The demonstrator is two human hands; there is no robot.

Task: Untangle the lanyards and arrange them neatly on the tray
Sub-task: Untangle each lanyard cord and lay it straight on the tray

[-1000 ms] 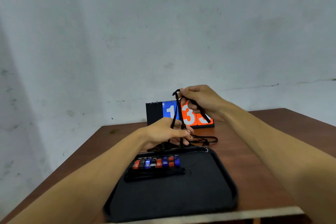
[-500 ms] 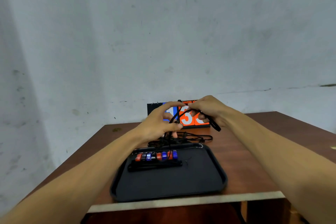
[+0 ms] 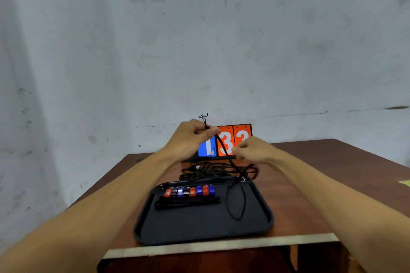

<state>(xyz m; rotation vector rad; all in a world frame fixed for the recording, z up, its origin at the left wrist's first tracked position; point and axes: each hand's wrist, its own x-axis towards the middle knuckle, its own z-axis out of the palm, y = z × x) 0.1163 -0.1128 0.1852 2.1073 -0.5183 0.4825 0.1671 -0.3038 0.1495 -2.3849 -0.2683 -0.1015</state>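
The tray [image 3: 142,226] sits at the table's [image 3: 321,184] near edge. In its 11 o'clock part lies a row of clips [image 3: 189,191], bundled straps [image 3: 187,203] just before them. A cord loop [image 3: 236,203] lies at 2 o'clock. Tangled lanyards [image 3: 213,169] lie behind the tray at 12 o'clock, the scoreboard [image 3: 233,139] behind them.

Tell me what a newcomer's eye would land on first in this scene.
First, the orange and blue flip scoreboard standing at the back of the table, partly hidden by the hands. Then the left hand pinching a black lanyard cord raised above the tangled pile, right hand beside it. Nearer, a black tray holds a row of red and blue clips.
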